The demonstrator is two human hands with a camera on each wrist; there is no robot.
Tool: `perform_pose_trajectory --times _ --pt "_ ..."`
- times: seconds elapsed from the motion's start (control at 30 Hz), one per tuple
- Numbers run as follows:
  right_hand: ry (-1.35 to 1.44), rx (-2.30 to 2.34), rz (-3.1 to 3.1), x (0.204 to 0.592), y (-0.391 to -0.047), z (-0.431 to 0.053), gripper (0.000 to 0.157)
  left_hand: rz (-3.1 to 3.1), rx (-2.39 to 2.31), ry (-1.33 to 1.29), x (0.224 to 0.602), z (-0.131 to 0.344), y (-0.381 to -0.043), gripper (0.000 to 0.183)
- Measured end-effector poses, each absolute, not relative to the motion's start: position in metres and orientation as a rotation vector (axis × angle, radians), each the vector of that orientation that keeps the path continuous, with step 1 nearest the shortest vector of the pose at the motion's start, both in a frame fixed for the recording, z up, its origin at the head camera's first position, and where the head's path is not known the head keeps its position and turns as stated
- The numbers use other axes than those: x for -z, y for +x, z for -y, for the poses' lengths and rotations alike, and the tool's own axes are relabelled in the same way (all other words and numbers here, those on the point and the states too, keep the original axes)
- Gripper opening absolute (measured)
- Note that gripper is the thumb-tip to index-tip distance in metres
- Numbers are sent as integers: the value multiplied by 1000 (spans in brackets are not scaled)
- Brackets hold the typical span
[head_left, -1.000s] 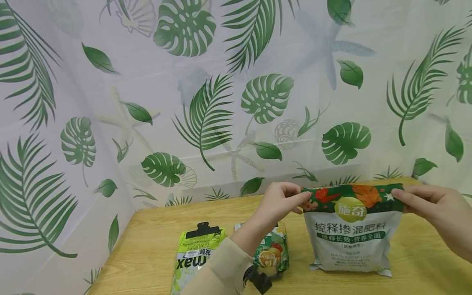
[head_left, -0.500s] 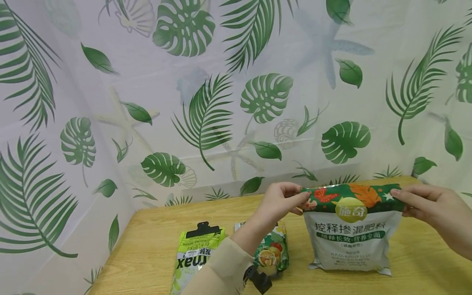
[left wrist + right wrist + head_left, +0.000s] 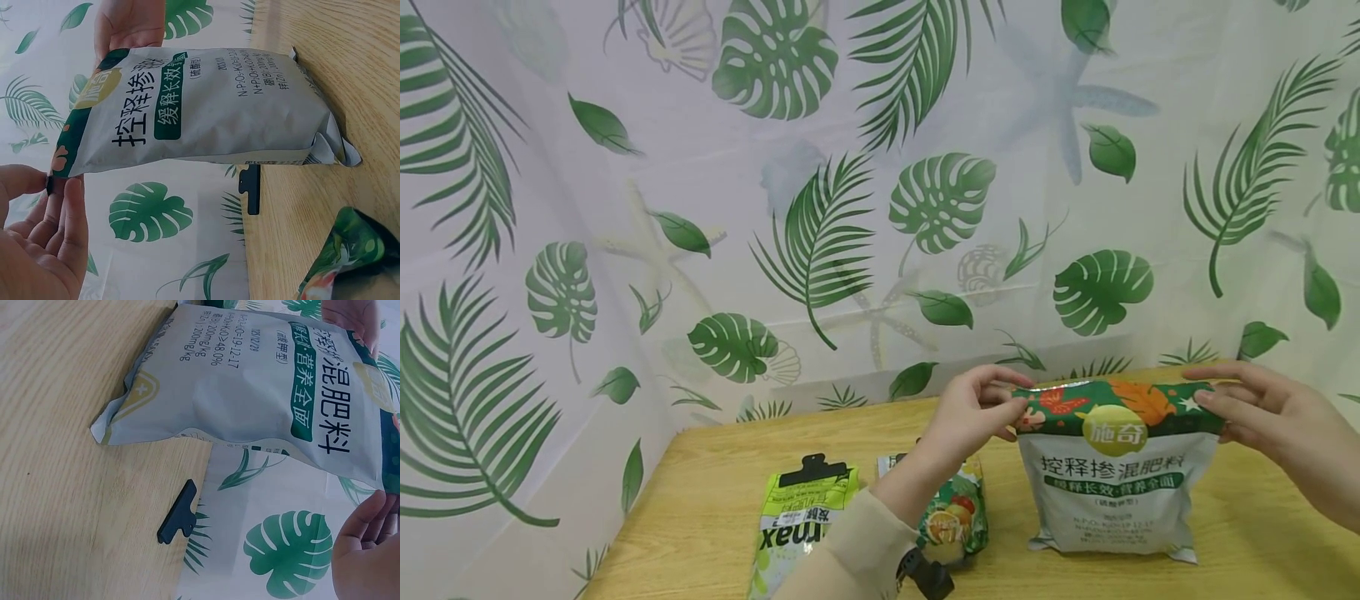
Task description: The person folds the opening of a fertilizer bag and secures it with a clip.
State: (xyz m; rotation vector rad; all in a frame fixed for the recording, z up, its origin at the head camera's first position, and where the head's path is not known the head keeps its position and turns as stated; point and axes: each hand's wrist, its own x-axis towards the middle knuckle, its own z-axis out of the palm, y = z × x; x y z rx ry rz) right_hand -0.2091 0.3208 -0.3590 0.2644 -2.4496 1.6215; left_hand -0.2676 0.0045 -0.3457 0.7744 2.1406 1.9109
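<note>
In the head view a white fertilizer bag [image 3: 1112,500] with a green, leaf-printed top band stands upright on the table [image 3: 655,533]. My left hand [image 3: 970,412] pinches its top left corner between thumb and fingers. At the opposite top corner my right hand [image 3: 1273,417] holds the bag, thumb in front and fingers behind, the index finger raised. From the left wrist view, the band's corner sits between the left hand's [image 3: 53,244] thumb and fingers. A black clip [image 3: 178,512] lies on the table beyond the bag, hidden behind it in the head view.
Left of the bag lies a lime-green and white bag [image 3: 801,517] with a black clip [image 3: 812,471] across its top. A small green fruit-printed bag [image 3: 955,517] stands beside it, partly behind my left forearm [image 3: 880,517]. A leaf-patterned curtain [image 3: 865,208] hangs behind the table.
Both index fingers have lifted and straightened above the bag's top corners, the right one more so. The white bag stays in about the same place.
</note>
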Motion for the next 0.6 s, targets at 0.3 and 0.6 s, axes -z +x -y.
perform_pose_trajectory --times 0.3,0.6 --pt "260 -1596 2452 367 -213 -326 23 -2115 -1933 791 348 -4 -270 6" --pt "257 -1658 2506 367 -213 -328 24 -2121 -1875 811 352 -1 -271 9"
